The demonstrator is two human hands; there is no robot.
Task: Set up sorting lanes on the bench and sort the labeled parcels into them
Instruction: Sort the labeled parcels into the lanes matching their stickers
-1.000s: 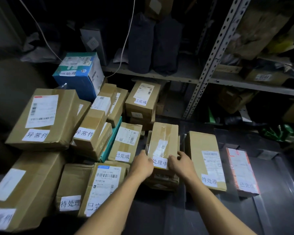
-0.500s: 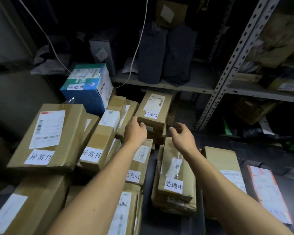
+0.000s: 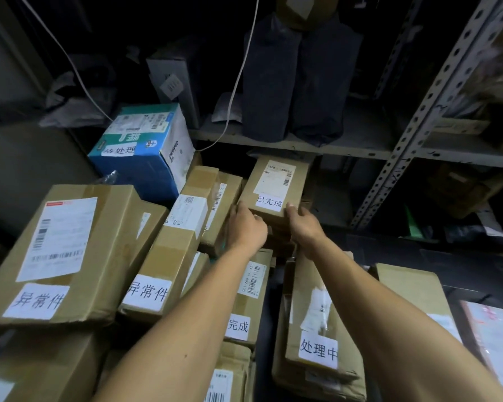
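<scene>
Dark bench [image 3: 418, 256], brown labelled parcels [image 3: 317, 329] crowding it (several stacked), metal shelf [image 3: 346, 147] behind, dark bags [image 3: 299, 82] upright

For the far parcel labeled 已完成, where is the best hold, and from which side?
Probably its two near corners, one hand each, coming from the front. The 已完成 parcel lies flat atop a stack with its near edge overhanging; left hand and right hand sit there.

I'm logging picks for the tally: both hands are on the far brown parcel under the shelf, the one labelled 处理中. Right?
Not quite. In the head view the left hand and right hand do grip the far brown parcel under the shelf, but its label reads 已完成. The 处理中 parcel lies nearer, beneath the right forearm.
</scene>
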